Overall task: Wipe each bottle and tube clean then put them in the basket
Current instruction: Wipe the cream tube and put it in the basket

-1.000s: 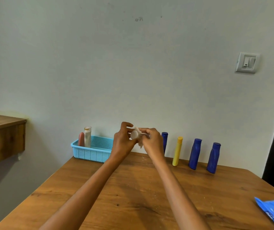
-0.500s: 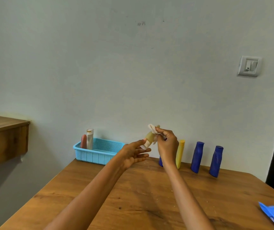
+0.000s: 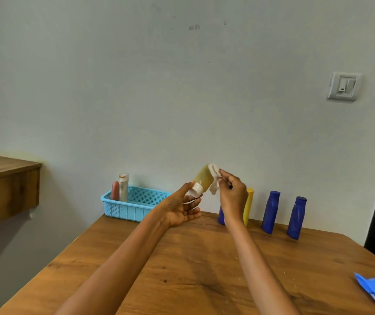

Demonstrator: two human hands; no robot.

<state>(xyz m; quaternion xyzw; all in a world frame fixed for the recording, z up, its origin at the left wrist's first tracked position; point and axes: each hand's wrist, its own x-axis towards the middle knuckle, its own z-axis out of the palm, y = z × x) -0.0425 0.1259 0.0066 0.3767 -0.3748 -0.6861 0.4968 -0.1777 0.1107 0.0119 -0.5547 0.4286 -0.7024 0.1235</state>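
One yellowish tube [image 3: 203,178] with a white cap, tilted cap-down, is held above the tabletop [image 3: 195,264]. The left hand [image 3: 183,206] pinches the cap, fingers otherwise loose; the right hand [image 3: 233,195] pinches a white wipe [image 3: 213,178] against its upper end.

No readable text, label or brand on any bottle, tube, packet.

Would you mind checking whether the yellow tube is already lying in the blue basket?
No, the yellow tube stands upright on the table by the wall, right of the blue basket.
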